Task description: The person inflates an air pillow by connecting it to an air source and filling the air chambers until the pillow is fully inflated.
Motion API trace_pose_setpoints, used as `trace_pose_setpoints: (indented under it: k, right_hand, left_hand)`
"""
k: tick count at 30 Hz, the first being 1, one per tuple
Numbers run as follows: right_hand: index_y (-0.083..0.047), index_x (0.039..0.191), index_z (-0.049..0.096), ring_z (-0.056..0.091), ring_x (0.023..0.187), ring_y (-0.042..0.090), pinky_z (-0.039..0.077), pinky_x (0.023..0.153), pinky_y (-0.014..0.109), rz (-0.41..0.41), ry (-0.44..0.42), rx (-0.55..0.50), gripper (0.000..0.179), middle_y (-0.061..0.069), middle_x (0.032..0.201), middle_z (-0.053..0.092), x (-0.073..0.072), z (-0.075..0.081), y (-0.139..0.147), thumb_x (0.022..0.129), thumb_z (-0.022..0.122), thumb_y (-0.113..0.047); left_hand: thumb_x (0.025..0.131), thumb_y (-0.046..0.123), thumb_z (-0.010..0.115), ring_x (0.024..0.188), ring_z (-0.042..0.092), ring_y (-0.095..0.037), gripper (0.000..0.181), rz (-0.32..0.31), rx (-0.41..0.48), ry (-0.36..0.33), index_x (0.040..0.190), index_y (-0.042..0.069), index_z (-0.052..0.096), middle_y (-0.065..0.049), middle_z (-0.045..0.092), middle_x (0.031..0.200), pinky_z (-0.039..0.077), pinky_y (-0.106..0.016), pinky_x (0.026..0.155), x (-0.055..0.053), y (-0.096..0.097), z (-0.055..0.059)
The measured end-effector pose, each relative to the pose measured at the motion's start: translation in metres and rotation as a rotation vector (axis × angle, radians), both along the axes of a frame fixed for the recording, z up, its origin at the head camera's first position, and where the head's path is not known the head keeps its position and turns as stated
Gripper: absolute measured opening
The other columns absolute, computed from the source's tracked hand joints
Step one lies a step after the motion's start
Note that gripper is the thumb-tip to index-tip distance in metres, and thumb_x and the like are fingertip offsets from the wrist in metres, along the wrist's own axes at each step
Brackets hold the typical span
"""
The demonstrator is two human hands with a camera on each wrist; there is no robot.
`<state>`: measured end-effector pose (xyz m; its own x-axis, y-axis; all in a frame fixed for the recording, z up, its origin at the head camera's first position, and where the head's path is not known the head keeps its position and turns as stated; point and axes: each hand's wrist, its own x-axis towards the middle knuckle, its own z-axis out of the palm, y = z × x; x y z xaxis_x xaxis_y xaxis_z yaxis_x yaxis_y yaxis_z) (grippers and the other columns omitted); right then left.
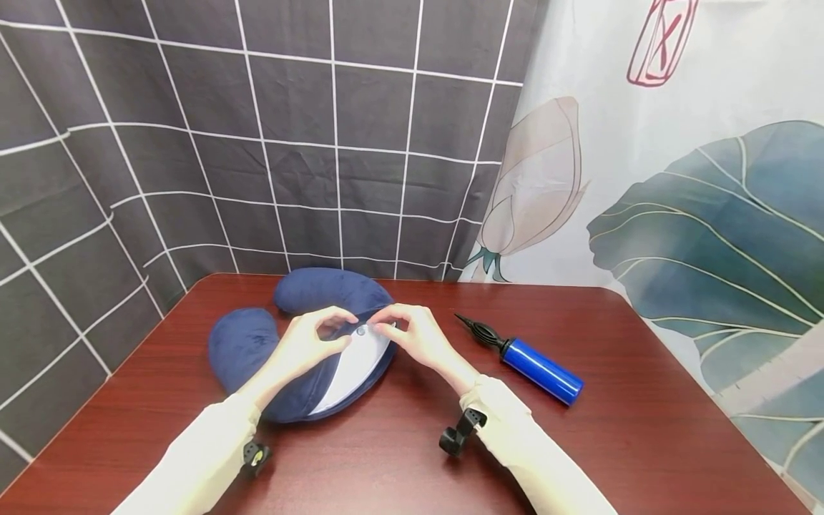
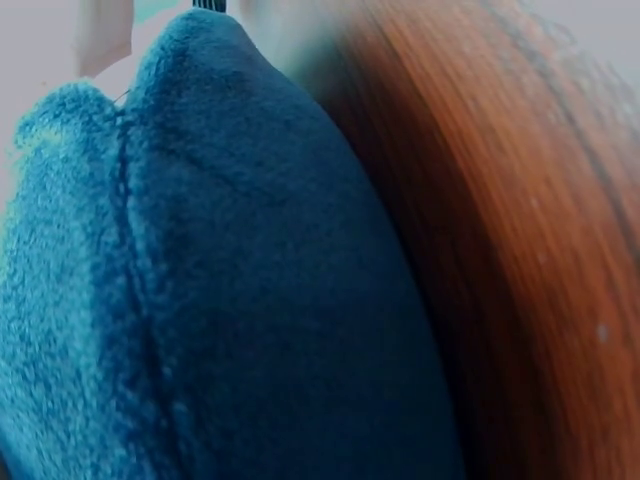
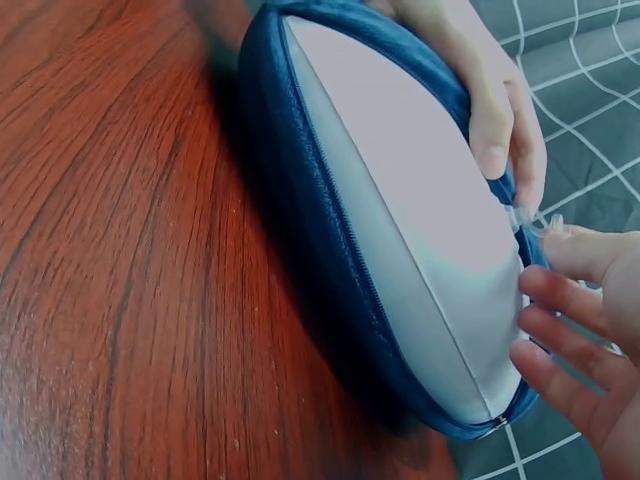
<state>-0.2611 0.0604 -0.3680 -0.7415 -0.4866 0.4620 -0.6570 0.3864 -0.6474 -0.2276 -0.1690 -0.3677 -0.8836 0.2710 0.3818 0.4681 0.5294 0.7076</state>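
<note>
A navy plush U-shaped neck pillow [image 1: 241, 343] lies on the table, its cover unzipped along the rounded end. Through the opening shows a white inner cushion [image 3: 430, 210] with a small clear air valve [image 3: 516, 216]. My left hand [image 1: 305, 343] is at the valve, index fingertip against it and thumb a little apart over the white surface. From the other side my right hand [image 1: 415, 336] pinches the valve's clear cap [image 3: 556, 224] at its fingertips, the other fingers loosely spread. Blue plush cover [image 2: 270, 270] fills much of the left wrist view; the valve is hidden there.
To the right of the pillow a blue hand pump [image 1: 541, 370] with a black nozzle lies on the reddish-brown wooden table [image 1: 386, 472]. Behind the table hangs a dark grey grid-patterned cloth [image 1: 296, 172], with a white flower-print curtain [image 1: 605, 164] at the right.
</note>
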Motion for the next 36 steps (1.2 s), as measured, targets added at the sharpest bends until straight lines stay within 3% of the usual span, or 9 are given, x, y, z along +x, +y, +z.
trace_pose_setpoints:
  k: [8,15,18,31,36]
  right_hand:
    - [-0.016,0.094,0.079,0.060,0.080,0.007,0.048,0.067,0.025,0.033,0.006,-0.010,0.010,-0.001,0.091,0.075,-0.007,-0.005,-0.001,0.085,0.077,-0.016]
    - [-0.008,0.088,0.078,0.059,0.078,0.004,0.050,0.073,0.024,0.114,-0.203,-0.006,0.008,0.009,0.086,0.074,-0.018,-0.001,-0.006,0.081,0.079,-0.011]
    - [-0.005,0.089,0.077,0.058,0.076,0.006,0.048,0.072,0.023,0.151,-0.255,-0.004,0.008,0.012,0.087,0.074,-0.020,0.001,-0.007,0.082,0.078,-0.007]
    - [-0.007,0.100,0.077,0.061,0.084,0.004,0.051,0.079,0.032,0.181,-0.244,-0.077,0.013,0.011,0.094,0.075,-0.015,-0.002,-0.001,0.090,0.070,-0.012]
    - [-0.005,0.094,0.075,0.058,0.076,0.007,0.049,0.071,0.025,0.162,-0.289,-0.105,0.010,0.013,0.088,0.073,-0.012,-0.001,-0.006,0.087,0.072,-0.010]
  left_hand:
    - [0.083,0.007,0.074,0.105,0.069,-0.028,0.027,0.005,0.011,-0.008,0.109,0.013,0.072,-0.009,0.074,0.109,0.055,-0.046,0.093,-0.001,0.000,-0.001]
    - [0.083,0.006,0.074,0.104,0.069,-0.028,0.026,0.004,0.001,-0.016,0.108,0.013,0.072,-0.008,0.074,0.109,0.055,-0.046,0.093,-0.001,0.000,-0.002]
    - [0.084,0.007,0.074,0.104,0.069,-0.028,0.026,0.008,-0.005,-0.021,0.108,0.013,0.072,-0.008,0.074,0.109,0.055,-0.046,0.093,-0.001,0.001,-0.002]
    - [0.083,0.007,0.074,0.104,0.069,-0.028,0.025,-0.003,0.024,-0.032,0.107,0.014,0.073,-0.008,0.074,0.108,0.055,-0.046,0.092,-0.001,0.001,-0.003]
    - [0.083,0.007,0.074,0.104,0.070,-0.027,0.025,0.005,0.017,-0.041,0.107,0.014,0.072,-0.007,0.074,0.109,0.055,-0.046,0.092,0.000,0.001,-0.002]
